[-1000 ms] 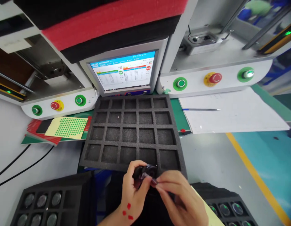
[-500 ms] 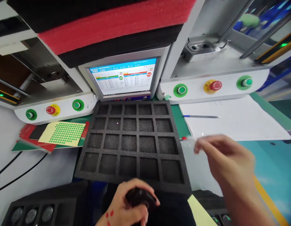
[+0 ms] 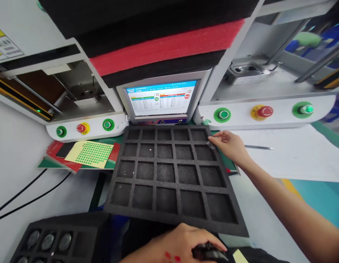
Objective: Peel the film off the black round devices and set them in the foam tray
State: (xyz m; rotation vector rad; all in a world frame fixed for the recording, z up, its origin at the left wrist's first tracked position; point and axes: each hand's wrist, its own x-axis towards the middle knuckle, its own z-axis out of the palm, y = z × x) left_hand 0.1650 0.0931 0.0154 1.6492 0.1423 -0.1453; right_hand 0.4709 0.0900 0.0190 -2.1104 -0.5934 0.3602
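My left hand [image 3: 183, 239], with red dots stuck on its back, is closed round a shiny black rounded part [image 3: 209, 252] below the tray's near edge. Its exact kind is unclear, as fingers and the frame's bottom edge cover much of it. My right hand [image 3: 231, 146] is over the right rim of a black foam tray [image 3: 158, 215] divided into square pockets. Thumb and fingertips pinch a small clear film-like piece [image 3: 211, 145] above a pocket in the right column. A few tiny light specks lie in the left pockets.
Behind the tray stands a screen [image 3: 161, 100], flanked by two machines with green and red buttons [image 3: 265, 111]. A sheet of green dot stickers [image 3: 94, 154] lies left. Paper [image 3: 295, 160] and a pen [image 3: 259, 147] lie right. A second foam tray [image 3: 84, 228] holds round parts at lower left.
My right hand has moved left and forward, from beside the tray to its right rim. My left hand has shifted right with the black part. The view has shifted too.
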